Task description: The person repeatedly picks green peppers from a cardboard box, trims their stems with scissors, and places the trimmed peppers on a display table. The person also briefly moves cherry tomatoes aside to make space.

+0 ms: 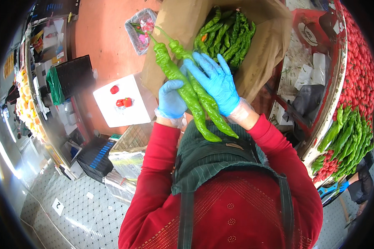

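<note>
Two long green peppers [187, 90] lie side by side across my hands, stems towards the upper left. My left hand [173, 99], in a blue glove, grips them from the left side, its thumb on the nearer pepper. My right hand [216, 82], gloved in the same blue, rests its spread fingers on the right pepper. Beyond both hands, a large open brown paper bag [180, 18] holds a heap of darker, wrinkled green peppers [227, 35], with one orange spot among them.
A white box [121, 115] bearing red peppers [127, 102] stands at left, near a plastic-lined basket [131, 39] with scraps. Slatted crates [134, 137] stand below it. On the right, a stall edge [338, 84] borders small red produce [358, 62] and long green peppers [350, 140]; a blue-gloved person is beyond.
</note>
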`<act>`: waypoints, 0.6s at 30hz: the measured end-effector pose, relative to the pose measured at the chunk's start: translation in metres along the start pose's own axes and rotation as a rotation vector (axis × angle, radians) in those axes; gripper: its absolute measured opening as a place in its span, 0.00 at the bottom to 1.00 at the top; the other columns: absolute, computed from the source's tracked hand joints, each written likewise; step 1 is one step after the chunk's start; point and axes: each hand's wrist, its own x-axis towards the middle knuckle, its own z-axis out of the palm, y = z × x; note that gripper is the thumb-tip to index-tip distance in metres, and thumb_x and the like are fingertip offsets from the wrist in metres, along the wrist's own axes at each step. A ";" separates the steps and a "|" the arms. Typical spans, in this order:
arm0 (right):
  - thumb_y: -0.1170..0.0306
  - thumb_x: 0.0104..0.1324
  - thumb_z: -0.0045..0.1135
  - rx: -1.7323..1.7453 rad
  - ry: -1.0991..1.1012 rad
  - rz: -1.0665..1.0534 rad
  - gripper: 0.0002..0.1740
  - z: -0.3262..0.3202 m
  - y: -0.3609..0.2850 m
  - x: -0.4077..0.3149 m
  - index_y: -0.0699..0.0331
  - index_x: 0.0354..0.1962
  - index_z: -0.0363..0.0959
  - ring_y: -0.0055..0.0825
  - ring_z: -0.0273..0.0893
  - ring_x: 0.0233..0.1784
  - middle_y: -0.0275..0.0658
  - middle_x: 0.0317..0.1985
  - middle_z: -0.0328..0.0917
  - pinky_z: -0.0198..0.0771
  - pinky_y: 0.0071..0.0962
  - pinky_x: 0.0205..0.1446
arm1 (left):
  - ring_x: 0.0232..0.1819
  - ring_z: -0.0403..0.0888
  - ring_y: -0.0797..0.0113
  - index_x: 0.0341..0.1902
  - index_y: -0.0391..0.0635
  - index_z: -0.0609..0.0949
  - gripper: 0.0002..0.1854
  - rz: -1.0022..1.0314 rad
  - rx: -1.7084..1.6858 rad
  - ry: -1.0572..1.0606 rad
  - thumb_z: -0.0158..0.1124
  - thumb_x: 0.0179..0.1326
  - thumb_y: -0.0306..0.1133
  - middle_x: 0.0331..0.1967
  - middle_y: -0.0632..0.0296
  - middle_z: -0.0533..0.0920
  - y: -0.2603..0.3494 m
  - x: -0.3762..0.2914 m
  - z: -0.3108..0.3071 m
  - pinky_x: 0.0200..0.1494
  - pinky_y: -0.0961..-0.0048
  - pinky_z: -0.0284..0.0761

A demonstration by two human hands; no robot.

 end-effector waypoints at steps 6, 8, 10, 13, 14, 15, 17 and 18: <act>0.57 0.62 0.48 -0.161 -0.073 -0.007 0.32 0.011 -0.010 0.010 0.55 0.64 0.62 0.45 0.66 0.64 0.46 0.62 0.67 0.50 0.53 0.71 | 0.64 0.68 0.55 0.71 0.40 0.59 0.41 0.033 0.013 0.115 0.56 0.49 0.30 0.64 0.51 0.68 0.012 -0.013 -0.015 0.68 0.61 0.63; 0.59 0.63 0.47 -0.262 -0.105 -0.105 0.31 0.015 -0.009 0.015 0.54 0.64 0.62 0.40 0.65 0.65 0.43 0.61 0.68 0.51 0.51 0.70 | 0.65 0.68 0.54 0.71 0.42 0.61 0.39 0.035 0.152 0.236 0.56 0.51 0.32 0.65 0.51 0.68 0.017 -0.014 -0.019 0.68 0.60 0.63; 0.61 0.62 0.48 -0.194 -0.099 -0.159 0.30 0.015 -0.003 0.015 0.55 0.63 0.64 0.36 0.67 0.63 0.42 0.59 0.70 0.54 0.48 0.69 | 0.63 0.69 0.53 0.71 0.44 0.61 0.38 0.052 0.266 0.383 0.55 0.53 0.34 0.63 0.51 0.70 0.017 -0.015 -0.022 0.67 0.58 0.64; 0.64 0.59 0.54 0.152 -0.068 -0.026 0.28 0.017 0.016 0.009 0.58 0.58 0.68 0.37 0.72 0.58 0.42 0.53 0.75 0.63 0.43 0.64 | 0.56 0.74 0.56 0.70 0.36 0.60 0.37 0.094 0.142 0.169 0.55 0.53 0.32 0.53 0.52 0.75 0.021 -0.012 -0.027 0.64 0.60 0.67; 0.64 0.59 0.56 0.259 -0.091 0.105 0.26 0.017 0.027 0.003 0.60 0.56 0.70 0.38 0.74 0.55 0.42 0.51 0.77 0.66 0.41 0.61 | 0.49 0.77 0.58 0.70 0.34 0.59 0.40 0.098 0.132 0.121 0.57 0.52 0.34 0.44 0.54 0.77 0.023 -0.007 -0.029 0.62 0.57 0.71; 0.65 0.58 0.57 0.360 -0.082 0.181 0.25 0.018 0.040 -0.003 0.61 0.54 0.72 0.39 0.75 0.53 0.43 0.48 0.78 0.69 0.40 0.59 | 0.47 0.78 0.58 0.70 0.34 0.58 0.41 0.093 0.129 0.079 0.58 0.51 0.34 0.43 0.55 0.77 0.025 -0.004 -0.031 0.61 0.56 0.72; 0.69 0.57 0.58 0.222 0.189 0.473 0.21 0.039 0.068 -0.006 0.63 0.50 0.76 0.46 0.77 0.50 0.49 0.47 0.79 0.73 0.40 0.54 | 0.44 0.79 0.58 0.70 0.34 0.58 0.43 0.087 0.112 0.014 0.60 0.50 0.35 0.40 0.56 0.77 0.031 -0.002 -0.035 0.59 0.55 0.74; 0.69 0.58 0.58 0.059 0.054 0.625 0.21 0.049 0.089 -0.006 0.63 0.50 0.76 0.46 0.77 0.51 0.49 0.47 0.79 0.72 0.40 0.55 | 0.42 0.78 0.58 0.70 0.31 0.58 0.45 0.073 0.128 0.010 0.62 0.47 0.35 0.39 0.56 0.77 0.031 -0.002 -0.037 0.56 0.53 0.76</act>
